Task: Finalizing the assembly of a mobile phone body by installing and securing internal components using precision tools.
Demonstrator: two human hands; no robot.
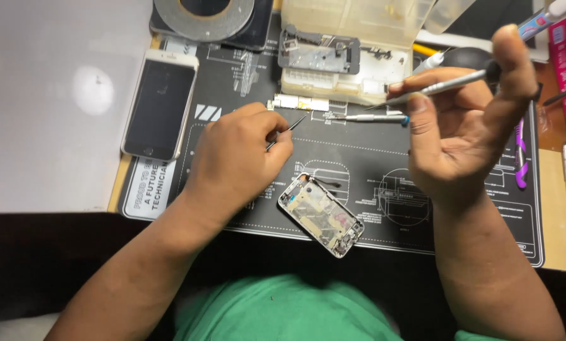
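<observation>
Counter (55,126): pale surface at left, dark repair mat (358,158) spread over centre and right.

Clear plastic parts box (352,44) at far edge, centre; grey metal fixture plate (319,53) resting on its front lip. Roll of tape (204,11) at far edge, left of box.

White-framed phone (159,104) face up near mat's left edge, screen dark, seemingly intact and untouched.

Opened phone chassis (321,215) on mat near front edge, centre, lying diagonally: display off, interior and gold-toned shielding exposed. Judged mid-disassembly; internals largely in place, removal of parts mostly left. Neither hand in contact with it.

Left hand (242,148) low over mat, just left of and beyond chassis; fingers pinched together on fine tweezers (286,131), tips pointing toward far edge, nothing visibly held between them.

Right hand (466,123) raised above mat's right half, palm up; fingers clamped on slim screwdriver (447,84), thumb over its dark cap, tip aimed left toward box.

Second screwdriver (368,117) lying on mat in front of box. Small board strip (300,101) beside it. Purple pry tool (521,158) near right edge. Loose screws: cannot tell.
</observation>
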